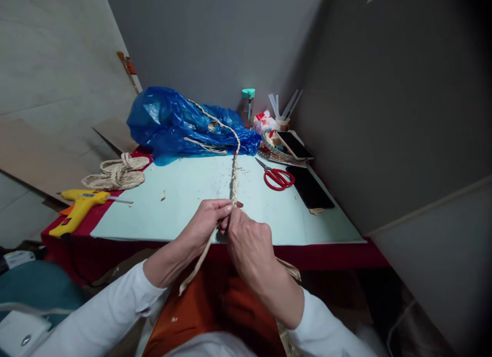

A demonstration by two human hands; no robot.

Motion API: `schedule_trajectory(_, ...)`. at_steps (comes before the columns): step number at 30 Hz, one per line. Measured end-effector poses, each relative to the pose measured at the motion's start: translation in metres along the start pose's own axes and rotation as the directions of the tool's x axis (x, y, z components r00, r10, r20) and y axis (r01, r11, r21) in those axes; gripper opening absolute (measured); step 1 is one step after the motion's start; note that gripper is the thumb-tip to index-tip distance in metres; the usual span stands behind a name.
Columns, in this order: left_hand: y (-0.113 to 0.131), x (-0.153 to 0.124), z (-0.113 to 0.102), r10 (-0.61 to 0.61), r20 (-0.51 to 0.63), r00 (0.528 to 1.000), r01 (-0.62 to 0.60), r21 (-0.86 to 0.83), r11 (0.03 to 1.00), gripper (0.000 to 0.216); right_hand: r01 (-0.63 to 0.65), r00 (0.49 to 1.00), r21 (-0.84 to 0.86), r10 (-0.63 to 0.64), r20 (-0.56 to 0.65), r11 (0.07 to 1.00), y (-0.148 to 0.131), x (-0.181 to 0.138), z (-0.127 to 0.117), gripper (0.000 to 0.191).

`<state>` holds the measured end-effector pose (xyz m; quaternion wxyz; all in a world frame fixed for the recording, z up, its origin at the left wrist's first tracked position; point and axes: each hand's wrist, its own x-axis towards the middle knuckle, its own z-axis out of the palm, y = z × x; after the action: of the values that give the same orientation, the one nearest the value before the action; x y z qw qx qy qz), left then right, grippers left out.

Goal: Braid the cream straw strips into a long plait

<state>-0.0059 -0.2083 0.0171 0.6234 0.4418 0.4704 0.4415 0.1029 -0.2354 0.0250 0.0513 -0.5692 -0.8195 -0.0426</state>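
Grey walls close in on a small table draped in red cloth (346,254), with a pale green sheet (184,193) laid over it. From where I stand, the person in white sleeves has both hands together at the near edge. The left hand (205,221) is pinched shut on the working end of a straw braid (234,177), and the right hand (249,244) is closed on it just beside, fingers curled. The braid runs straight across the sheet and up over a blue plastic bag (180,124) at the back. Loose strands (196,267) hang from the hands toward the lap.

I'd judge this as mid-plait, with the finished length taut and the tails uncrossed. Another crossing would call for 1 hand to hold tension while the other swaps strands.

Red scissors (277,177) lie to the right beside 2 phones (309,188). A yellow glue gun (79,206) and coiled braids (115,173) sit to the left.
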Motion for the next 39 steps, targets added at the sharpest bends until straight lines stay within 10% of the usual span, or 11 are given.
schedule_trajectory(7,0.006,-0.001,-0.010,-0.021,0.037,0.999,0.022,-0.032,0.999,0.022,0.188,0.982,0.234,-0.179,-0.061,0.954,0.014,-0.011,-0.014,0.017)
schedule_trajectory(10,0.005,0.001,-0.014,-0.023,0.086,0.996,0.029,-0.065,0.997,0.021,0.102,0.975,0.419,-0.007,-0.221,0.902,0.036,-0.003,-0.024,0.025)
schedule_trajectory(25,0.004,-0.009,-0.010,0.086,0.090,0.992,-0.100,0.162,0.982,0.019,0.009,0.979,0.929,-0.194,0.068,0.370,0.050,0.037,0.017,0.036)
schedule_trajectory(28,0.008,-0.011,-0.010,0.195,0.022,0.980,-0.173,0.564,0.807,0.012,-0.008,0.991,0.932,-0.122,0.056,0.363,0.051,0.035,0.019,0.036)
schedule_trajectory(34,0.015,-0.015,-0.011,0.384,0.065,0.921,-0.133,0.979,0.153,0.025,-0.025,1.000,0.909,-0.007,0.030,0.415,0.043,0.029,0.019,0.035)
schedule_trajectory(39,0.016,-0.023,0.000,0.398,0.078,0.914,-0.093,0.996,0.018,0.027,-0.012,0.999,0.937,-0.023,0.022,0.348,0.041,0.029,0.019,0.032)
